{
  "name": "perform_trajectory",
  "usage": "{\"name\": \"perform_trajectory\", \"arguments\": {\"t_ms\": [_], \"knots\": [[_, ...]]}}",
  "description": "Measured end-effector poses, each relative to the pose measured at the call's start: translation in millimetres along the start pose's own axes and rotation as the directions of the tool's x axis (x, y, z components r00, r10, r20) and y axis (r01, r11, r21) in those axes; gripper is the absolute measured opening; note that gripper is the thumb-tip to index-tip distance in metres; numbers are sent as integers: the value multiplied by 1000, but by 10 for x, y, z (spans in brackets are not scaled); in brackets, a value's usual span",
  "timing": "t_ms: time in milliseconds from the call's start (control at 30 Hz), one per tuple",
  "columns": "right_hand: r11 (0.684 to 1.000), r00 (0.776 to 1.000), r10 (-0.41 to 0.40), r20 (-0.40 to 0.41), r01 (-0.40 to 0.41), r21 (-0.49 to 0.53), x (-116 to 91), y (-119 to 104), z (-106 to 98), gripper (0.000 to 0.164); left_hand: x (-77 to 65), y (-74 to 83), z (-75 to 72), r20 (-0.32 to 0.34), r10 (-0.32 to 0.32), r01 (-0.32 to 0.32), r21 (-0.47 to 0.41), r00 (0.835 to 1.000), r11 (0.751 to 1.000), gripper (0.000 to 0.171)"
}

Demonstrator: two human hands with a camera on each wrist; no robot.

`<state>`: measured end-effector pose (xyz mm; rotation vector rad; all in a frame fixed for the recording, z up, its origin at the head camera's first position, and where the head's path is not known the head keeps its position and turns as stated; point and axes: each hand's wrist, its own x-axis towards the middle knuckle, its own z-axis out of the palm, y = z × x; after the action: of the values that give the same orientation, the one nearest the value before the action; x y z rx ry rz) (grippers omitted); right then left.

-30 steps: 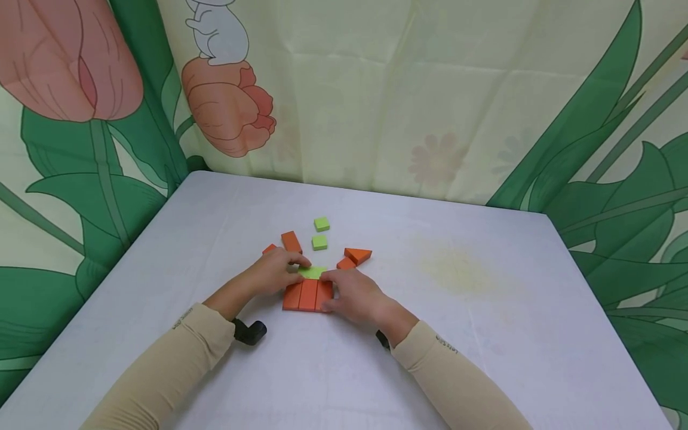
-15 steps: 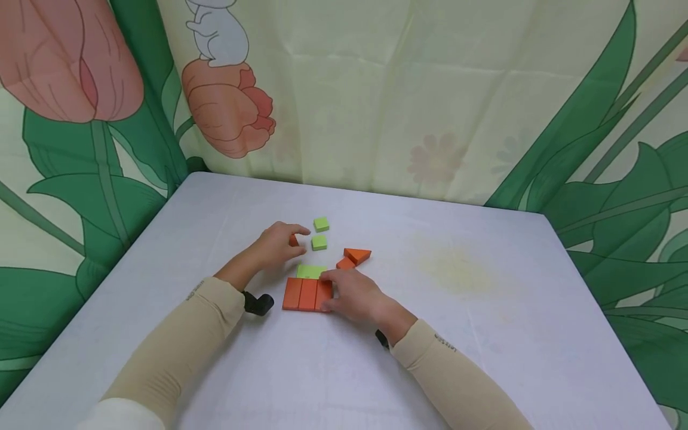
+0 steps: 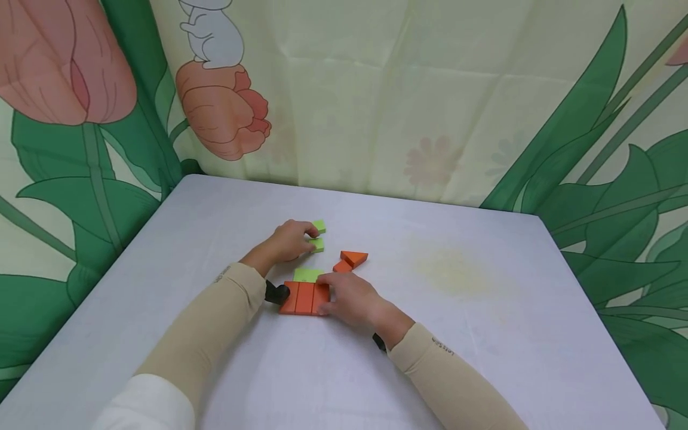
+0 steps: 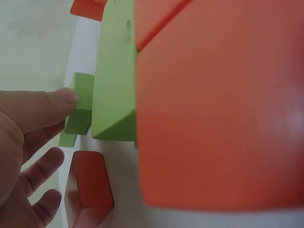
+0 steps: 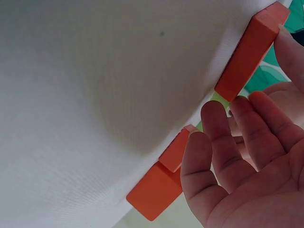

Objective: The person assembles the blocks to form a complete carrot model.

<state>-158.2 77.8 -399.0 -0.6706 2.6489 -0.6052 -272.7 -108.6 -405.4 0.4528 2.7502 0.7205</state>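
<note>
My left hand (image 3: pixel 286 242) pinches the nearer small green block (image 3: pixel 319 245) between thumb and index finger; its other fingers hang loose in the left wrist view. Just beyond is a second small green block (image 3: pixel 320 226). My right hand (image 3: pixel 353 301) spans the right end of a row of three flat orange blocks (image 3: pixel 304 298). In the right wrist view its thumb and fingertips hold the two ends of the end orange block (image 5: pixel 248 53). Against the row's far side lies a longer light-green block (image 3: pixel 307 275).
Right of the green blocks, an orange triangular block (image 3: pixel 356 257) lies against a smaller orange block (image 3: pixel 341 266). Another orange block (image 4: pixel 92 178) stands below the left fingers, hidden by that hand in the head view. A printed curtain (image 3: pixel 344 107) hangs behind the white table (image 3: pixel 484 334).
My left hand has left the long green block, moved up and right past the loose orange blocks, and taken hold of the nearer small green block. The right hand stays at the row.
</note>
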Motion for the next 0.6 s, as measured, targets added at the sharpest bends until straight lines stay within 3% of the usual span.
{"name": "perform_trajectory", "arguments": {"t_ms": [233,600], "knots": [[1000,1000,-11,-3,11,-5,-12,-9,-5,56,-22,-14,0,23,31,-32,58,999,998,28],[1000,1000,0,2,0,-9,-17,-15,-5,56,-266,-131,-75,56,38,-46,150,998,988,30]]}}
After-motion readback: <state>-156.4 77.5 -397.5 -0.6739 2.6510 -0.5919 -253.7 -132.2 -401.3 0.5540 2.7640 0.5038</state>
